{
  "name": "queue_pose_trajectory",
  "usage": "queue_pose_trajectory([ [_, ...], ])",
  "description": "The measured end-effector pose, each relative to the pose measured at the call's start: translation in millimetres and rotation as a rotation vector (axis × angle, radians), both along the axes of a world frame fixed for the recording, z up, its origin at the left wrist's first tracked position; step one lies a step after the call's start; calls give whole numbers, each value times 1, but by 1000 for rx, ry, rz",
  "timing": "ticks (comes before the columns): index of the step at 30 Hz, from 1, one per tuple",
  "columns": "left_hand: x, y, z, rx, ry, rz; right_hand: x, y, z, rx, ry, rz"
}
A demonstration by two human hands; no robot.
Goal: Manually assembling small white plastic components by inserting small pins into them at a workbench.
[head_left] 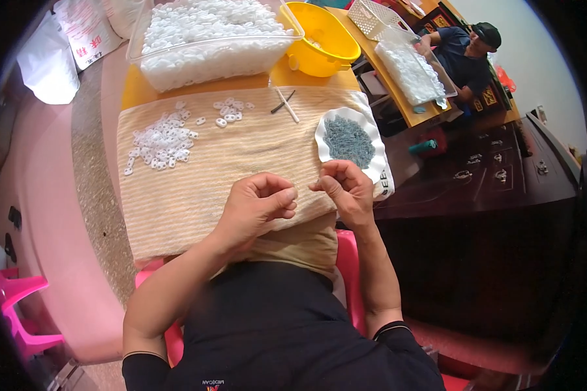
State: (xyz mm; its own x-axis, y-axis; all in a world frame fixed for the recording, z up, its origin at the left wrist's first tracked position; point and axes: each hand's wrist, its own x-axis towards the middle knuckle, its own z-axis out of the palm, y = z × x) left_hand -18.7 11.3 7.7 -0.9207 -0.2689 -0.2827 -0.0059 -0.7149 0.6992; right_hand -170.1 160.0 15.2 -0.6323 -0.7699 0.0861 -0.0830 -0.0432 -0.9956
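white dish near right hand, yellow basin beside clear tub

Gap mid cloth — tub blocks ahead, plate R, white pcs L.

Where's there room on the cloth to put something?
The cloth has two bare patches: its middle, between the white pile, crossed sticks, plate, left hand and right hand; and its near left corner, between that pile and the left forearm. It's crowded behind the cloth, with the bin and yellow tub.
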Motion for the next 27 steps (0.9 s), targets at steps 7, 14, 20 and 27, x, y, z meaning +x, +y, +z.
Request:
queue_pose_trajectory([
  [7, 2, 4, 5, -43, 30, -57, 19, -12, 12, -18, -70, 151],
  [14, 4, 5, 6, -187, 49, 1, 22, -14, 13, -1, -125, 176],
  [20, 3, 6, 5, -345, 72, 22, 23, -14, 7, -18, -229, 171],
  [27, 1, 8, 2, -393, 78, 34, 26, -15, 2, -22, -272, 150],
])
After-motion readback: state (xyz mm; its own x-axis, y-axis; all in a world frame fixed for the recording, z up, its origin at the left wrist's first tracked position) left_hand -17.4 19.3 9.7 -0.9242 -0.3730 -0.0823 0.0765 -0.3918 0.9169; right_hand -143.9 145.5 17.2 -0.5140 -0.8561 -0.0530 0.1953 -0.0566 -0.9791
